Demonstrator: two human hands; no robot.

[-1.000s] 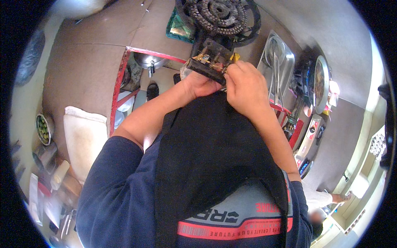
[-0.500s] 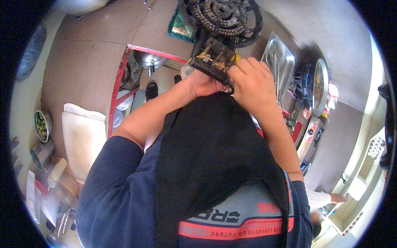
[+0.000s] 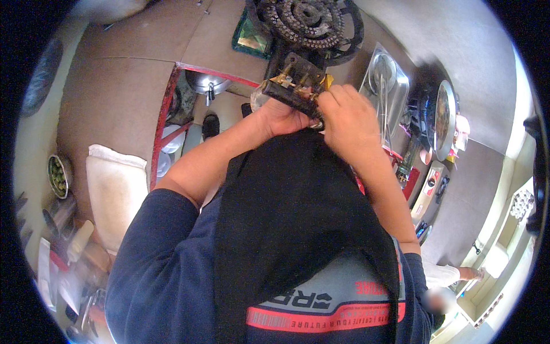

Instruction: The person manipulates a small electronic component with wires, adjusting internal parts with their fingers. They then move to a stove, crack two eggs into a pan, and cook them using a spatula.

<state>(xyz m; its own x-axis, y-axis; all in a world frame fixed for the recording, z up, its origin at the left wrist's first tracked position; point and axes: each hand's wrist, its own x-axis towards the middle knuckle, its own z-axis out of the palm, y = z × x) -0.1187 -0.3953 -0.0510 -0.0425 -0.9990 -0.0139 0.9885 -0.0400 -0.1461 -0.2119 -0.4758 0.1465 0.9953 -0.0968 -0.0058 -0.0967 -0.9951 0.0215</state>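
A black cast-iron gas burner [image 3: 309,23] with concentric rings stands at the top middle. Toward me, its front end carries brass gas valves [image 3: 286,74] and a black metal bar [image 3: 283,94]. My left hand [image 3: 281,117] is curled under that bar, gripping it from below, its fingertips partly hidden. My right hand [image 3: 350,117] is closed at the bar's right end, fingers bent beside the brass fittings; what they pinch is hidden. A small shiny metal piece shows between the hands. Something yellow peeks out behind the right fingers.
A red-edged opening [image 3: 166,114] lies left of the burner. Right of it are a steel tray [image 3: 395,80] with tongs and a large round pan [image 3: 444,120]. A white cloth [image 3: 117,189] and a bowl of green items [image 3: 58,176] sit left. Another person's arm [image 3: 470,273] shows lower right.
My right hand has shifted very slightly down at the bar's end, its fingers a little more bunched. My left hand stays under the bar. The other person at lower right has moved a little.
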